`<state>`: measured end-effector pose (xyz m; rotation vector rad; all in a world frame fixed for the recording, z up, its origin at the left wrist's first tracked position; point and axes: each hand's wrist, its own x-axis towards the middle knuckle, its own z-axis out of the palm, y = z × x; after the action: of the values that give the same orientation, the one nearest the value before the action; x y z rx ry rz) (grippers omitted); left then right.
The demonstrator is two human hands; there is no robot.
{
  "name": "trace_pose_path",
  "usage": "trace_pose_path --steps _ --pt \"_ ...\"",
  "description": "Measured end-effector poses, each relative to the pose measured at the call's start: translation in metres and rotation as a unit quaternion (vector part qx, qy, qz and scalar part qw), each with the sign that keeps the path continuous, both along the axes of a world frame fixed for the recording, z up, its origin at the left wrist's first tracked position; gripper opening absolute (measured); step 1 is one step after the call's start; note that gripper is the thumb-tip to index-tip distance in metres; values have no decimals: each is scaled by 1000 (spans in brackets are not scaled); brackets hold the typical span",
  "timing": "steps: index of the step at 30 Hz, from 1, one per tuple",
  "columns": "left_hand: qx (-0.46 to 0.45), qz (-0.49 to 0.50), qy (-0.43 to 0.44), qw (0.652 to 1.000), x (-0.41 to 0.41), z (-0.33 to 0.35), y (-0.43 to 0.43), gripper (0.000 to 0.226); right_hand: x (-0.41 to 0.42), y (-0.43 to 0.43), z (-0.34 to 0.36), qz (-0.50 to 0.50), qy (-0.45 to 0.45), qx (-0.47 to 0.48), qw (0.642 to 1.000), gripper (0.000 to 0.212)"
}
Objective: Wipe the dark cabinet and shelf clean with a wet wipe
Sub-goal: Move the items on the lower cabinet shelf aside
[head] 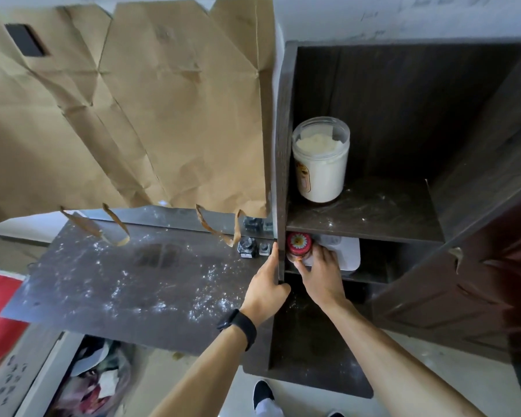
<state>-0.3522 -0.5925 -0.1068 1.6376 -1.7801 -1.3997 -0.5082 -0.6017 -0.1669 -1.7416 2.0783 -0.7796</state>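
A dark wooden cabinet (pixel 403 94) stands open on the right, its upper shelf (pixel 382 212) dusted with white powder. To its left a dark shelf top (pixel 127 281) is also speckled white. My left hand (pixel 265 287), a black band on its wrist, grips the front edge of the cabinet's left side panel. My right hand (pixel 321 272) reaches into the middle compartment and holds a jar with a red patterned lid (pixel 298 242). Something white (pixel 348 254), partly hidden, lies behind that hand; I cannot tell if it is a wipe.
A plastic jar of white powder (pixel 321 159) stands at the upper shelf's left. Brown paper (pixel 139 103) hangs on the wall. A small ink bottle (pixel 248 246) sits near the cabinet. The cabinet door (pixel 478 266) hangs open at right. A bag of rubbish (pixel 100 377) lies below.
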Motion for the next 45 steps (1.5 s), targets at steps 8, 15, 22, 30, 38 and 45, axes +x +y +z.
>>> trace_pose_path --steps 8,15,22,30,38,45 --pt "-43 29 -64 997 17 -22 16 76 -15 53 9 41 -28 -6 999 52" --pt "6 36 -163 986 74 -72 43 64 0 111 -22 135 -9 107 985 44" --pt "9 25 -168 985 103 -112 -10 69 69 91 -67 211 117 248 938 61" --pt "-27 35 -131 990 102 -134 -97 87 108 94 -105 199 177 305 914 69" --pt "14 148 -162 976 68 -151 -123 75 114 97 -106 172 147 309 924 72" --pt "-11 132 -201 971 71 -150 -123 73 115 95 -101 168 137 300 929 74"
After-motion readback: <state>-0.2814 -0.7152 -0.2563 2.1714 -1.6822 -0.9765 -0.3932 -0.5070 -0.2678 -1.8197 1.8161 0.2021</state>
